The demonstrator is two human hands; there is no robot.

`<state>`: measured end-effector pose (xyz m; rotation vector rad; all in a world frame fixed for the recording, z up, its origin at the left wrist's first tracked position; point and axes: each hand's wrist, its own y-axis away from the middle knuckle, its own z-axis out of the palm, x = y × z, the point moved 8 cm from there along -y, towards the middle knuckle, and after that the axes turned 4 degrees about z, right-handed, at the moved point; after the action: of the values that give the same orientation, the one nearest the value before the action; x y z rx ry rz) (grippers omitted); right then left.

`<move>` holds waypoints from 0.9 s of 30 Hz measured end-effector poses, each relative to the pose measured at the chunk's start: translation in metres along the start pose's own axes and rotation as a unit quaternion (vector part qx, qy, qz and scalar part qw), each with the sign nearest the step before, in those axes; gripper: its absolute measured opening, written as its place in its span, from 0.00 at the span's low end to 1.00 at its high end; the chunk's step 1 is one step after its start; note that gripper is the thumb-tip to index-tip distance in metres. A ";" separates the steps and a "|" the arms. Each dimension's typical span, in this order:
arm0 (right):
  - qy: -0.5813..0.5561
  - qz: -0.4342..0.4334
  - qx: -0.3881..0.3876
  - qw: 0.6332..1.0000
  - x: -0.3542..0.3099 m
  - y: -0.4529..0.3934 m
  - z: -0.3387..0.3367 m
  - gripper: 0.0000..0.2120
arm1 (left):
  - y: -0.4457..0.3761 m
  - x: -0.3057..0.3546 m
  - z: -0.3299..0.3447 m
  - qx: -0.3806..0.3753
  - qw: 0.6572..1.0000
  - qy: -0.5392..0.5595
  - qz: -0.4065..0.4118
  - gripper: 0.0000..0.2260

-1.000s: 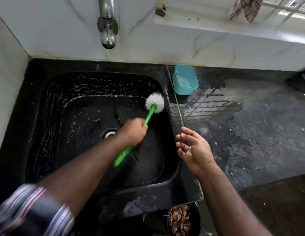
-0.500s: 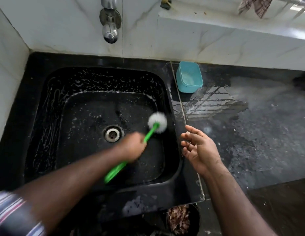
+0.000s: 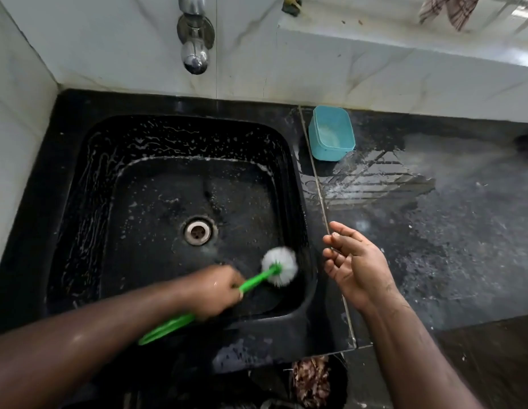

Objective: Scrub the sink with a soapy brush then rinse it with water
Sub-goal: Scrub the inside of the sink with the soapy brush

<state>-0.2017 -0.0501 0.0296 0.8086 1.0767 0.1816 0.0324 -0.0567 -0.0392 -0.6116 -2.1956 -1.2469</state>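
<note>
1. The sink (image 3: 79, 202) was seen as a deep black basin with rounded corners, set into a black surround below a white marble-patterned wall. Its walls and floor were streaked and dotted with white suds, and a round metal drain (image 3: 197, 230) was set near the middle of the floor.
2. The counter (image 3: 448, 246) to the right of the sink was dark, wet and speckled with foam.
3. The left hand (image 3: 214, 290) was positioned inside the basin, over its near right part. Its fingers were curled tightly around the handle of the brush (image 3: 256, 280), roughly at mid-length.
4. The right hand (image 3: 355, 265) was held above the sink's right rim and the metal strip bordering the counter. Its fingers were loosely extended and nothing was gripped in it.
5. The brush was made up of a bright green plastic handle and a round white bristle head. The head was located in the near right corner of the basin, between the two hands and nearer the left one. The looped end of the handle projected behind the left hand, toward the sink's front rim.
6. A teal container (image 3: 332, 132) stood upright on the counter just beside the sink's far right corner.
7. A chrome tap (image 3: 194, 39) was mounted on the wall above the basin.
</note>
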 end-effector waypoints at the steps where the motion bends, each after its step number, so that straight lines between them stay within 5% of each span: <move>1: 0.000 -0.003 0.001 1.000 -0.001 0.000 -0.001 0.16 | -0.018 0.004 -0.020 0.056 0.998 0.021 -0.012 0.08; 4: 0.004 -0.007 0.003 1.000 -0.002 0.003 -0.006 0.16 | -0.084 0.013 -0.093 0.211 0.970 0.105 -0.051 0.09; 6: 0.009 -0.008 0.006 1.000 0.000 0.006 -0.012 0.15 | -0.111 0.015 -0.125 0.242 0.964 0.085 -0.072 0.08; 10: 0.006 -0.007 0.003 1.000 0.001 0.010 -0.024 0.15 | -0.098 0.018 -0.114 0.170 0.980 -0.073 -0.074 0.08; 13: 0.002 0.002 -0.002 1.000 0.003 0.011 -0.020 0.16 | -0.058 0.022 -0.050 0.049 0.985 -0.166 -0.028 0.09; 17: -0.002 0.007 -0.014 1.000 0.000 0.008 -0.005 0.14 | 0.008 0.015 0.022 -0.068 0.990 -0.124 0.028 0.09; 21: -0.007 0.000 -0.022 1.000 -0.006 0.007 0.004 0.14 | 0.031 0.021 -0.004 -0.009 0.999 -0.026 0.029 0.08; 27: -0.018 -0.005 -0.007 1.000 -0.004 0.011 -0.003 0.15 | -0.024 0.048 -0.107 0.217 0.975 0.040 0.014 0.08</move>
<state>-0.2031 -0.0429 0.0388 0.7909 1.0453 0.1655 0.0060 -0.1559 0.0230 -0.4052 -2.2805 -0.7249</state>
